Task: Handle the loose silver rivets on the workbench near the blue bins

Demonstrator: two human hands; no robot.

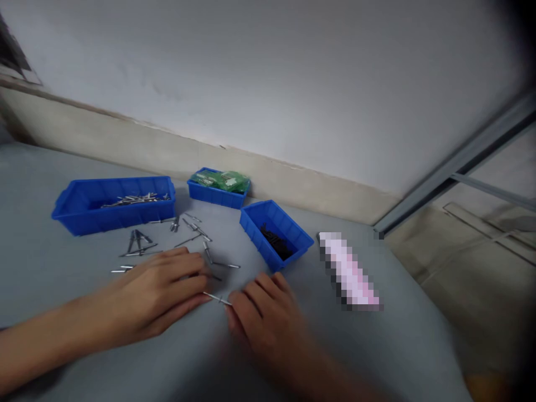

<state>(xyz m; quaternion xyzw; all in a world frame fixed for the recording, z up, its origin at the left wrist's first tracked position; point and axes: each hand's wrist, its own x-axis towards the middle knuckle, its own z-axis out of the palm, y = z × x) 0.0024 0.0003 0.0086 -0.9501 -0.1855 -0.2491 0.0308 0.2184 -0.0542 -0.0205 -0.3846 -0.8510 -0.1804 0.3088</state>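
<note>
My left hand [157, 293] lies on the grey table with its fingertips pinching one end of a thin metal rivet [216, 298]. My right hand [263, 315] meets the other end of the same rivet, fingers curled. Several loose metal rivets [184, 240] lie scattered on the table just beyond my left hand. A large blue bin [84, 215] at the left holds more rivets.
A small blue bin [218, 195] with green circuit boards stands near the wall. Another blue bin [255, 223] with small black parts sits just beyond my right hand. A blurred pinkish object [349, 273] lies to the right. The table edge falls away at the right.
</note>
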